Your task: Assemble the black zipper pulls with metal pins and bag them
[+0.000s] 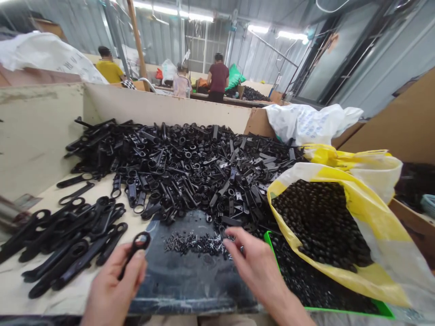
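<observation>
On the left, the left hand [112, 287] is raised, thumb and fingers pinching a long black plastic loop-ended pull [136, 248]. On the right, the right hand [254, 265] extends forward, fingers loosely parted, their tips just beside a small heap of tiny black-and-silver parts [193, 243] on a dark mat [190, 285].

Workshop or small-parts factory floor, probably; the far end is hard to read. Long sorting surface [13, 290] heaped with black plastic fittings [183, 167], a yellow-printed plastic sack [384, 240] just beside it. Beyond the surface: corrugated metal walls [156, 40], strip lights [200, 17] overhead, a second bench [231, 100] with a standing worker [218, 77].
</observation>
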`<state>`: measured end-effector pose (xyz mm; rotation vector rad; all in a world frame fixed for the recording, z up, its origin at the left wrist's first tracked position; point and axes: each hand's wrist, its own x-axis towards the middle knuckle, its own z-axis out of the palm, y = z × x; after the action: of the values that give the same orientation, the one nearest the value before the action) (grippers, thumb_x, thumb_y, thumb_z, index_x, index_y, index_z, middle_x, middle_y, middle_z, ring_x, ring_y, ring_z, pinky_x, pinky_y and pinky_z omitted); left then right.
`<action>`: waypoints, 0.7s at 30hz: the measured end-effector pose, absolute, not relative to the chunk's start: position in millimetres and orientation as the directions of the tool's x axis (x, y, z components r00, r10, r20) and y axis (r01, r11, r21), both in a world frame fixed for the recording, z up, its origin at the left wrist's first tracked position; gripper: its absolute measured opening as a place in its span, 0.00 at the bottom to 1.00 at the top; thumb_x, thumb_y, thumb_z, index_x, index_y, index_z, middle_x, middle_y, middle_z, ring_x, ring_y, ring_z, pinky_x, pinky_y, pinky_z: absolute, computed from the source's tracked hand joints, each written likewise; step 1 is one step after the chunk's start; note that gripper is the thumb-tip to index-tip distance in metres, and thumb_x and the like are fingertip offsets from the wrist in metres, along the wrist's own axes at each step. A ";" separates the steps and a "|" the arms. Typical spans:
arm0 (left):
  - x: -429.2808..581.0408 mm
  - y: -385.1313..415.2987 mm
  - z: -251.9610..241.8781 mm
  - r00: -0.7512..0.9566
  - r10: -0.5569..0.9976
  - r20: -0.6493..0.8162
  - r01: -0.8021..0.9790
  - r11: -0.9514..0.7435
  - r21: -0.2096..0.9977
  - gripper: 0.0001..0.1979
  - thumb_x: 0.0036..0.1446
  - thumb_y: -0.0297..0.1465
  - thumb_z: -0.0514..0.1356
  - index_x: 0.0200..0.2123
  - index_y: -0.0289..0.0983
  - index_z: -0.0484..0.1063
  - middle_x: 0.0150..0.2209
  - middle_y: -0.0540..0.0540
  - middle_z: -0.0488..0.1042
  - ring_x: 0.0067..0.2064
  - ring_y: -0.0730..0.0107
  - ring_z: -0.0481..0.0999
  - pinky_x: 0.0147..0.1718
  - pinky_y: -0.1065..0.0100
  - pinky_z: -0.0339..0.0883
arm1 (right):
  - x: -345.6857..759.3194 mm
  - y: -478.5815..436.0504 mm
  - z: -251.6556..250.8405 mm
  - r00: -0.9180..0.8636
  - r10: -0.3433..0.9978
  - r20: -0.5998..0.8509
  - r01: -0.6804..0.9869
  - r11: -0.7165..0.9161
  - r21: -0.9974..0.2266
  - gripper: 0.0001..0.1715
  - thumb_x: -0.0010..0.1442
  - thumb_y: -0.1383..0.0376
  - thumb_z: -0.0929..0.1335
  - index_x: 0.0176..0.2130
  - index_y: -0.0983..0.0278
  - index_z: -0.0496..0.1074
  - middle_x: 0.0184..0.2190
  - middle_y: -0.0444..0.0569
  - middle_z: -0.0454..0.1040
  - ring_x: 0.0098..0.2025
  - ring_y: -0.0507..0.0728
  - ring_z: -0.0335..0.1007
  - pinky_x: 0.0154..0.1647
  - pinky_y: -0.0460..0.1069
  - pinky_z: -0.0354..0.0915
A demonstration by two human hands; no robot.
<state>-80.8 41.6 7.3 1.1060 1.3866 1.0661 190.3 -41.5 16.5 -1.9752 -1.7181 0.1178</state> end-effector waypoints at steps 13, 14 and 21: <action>-26.7 11.4 -8.3 0.488 0.718 -0.497 -0.517 0.696 0.498 0.22 0.50 0.24 0.67 0.50 0.34 0.72 0.35 0.42 0.82 0.31 0.68 0.79 0.28 0.70 0.66 | 202.8 -21.2 11.2 0.383 0.855 0.349 0.681 -0.005 -0.732 0.18 0.64 0.50 0.70 0.31 0.59 0.79 0.23 0.42 0.78 0.20 0.52 0.68 0.22 0.43 0.64; -22.9 10.4 -9.0 0.497 0.711 -0.498 -0.520 0.703 0.485 0.21 0.52 0.26 0.68 0.50 0.35 0.72 0.34 0.42 0.82 0.30 0.68 0.79 0.27 0.71 0.66 | 191.9 -27.0 10.2 0.465 0.824 0.323 0.580 -0.008 -0.815 0.18 0.62 0.49 0.72 0.31 0.59 0.79 0.23 0.42 0.78 0.20 0.52 0.67 0.21 0.43 0.64; -9.0 6.4 -1.2 0.398 0.721 -0.568 -0.576 0.678 0.457 0.30 0.46 0.35 0.79 0.50 0.40 0.73 0.33 0.51 0.80 0.29 0.72 0.77 0.28 0.72 0.66 | 113.2 -39.5 -21.1 0.606 0.793 0.060 0.005 0.072 -0.997 0.19 0.56 0.48 0.77 0.30 0.61 0.81 0.23 0.45 0.79 0.21 0.52 0.69 0.23 0.44 0.65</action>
<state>-9.0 6.4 -1.2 0.1987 0.8182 0.8280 113.2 -39.5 -21.1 -1.3859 -0.7400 0.6813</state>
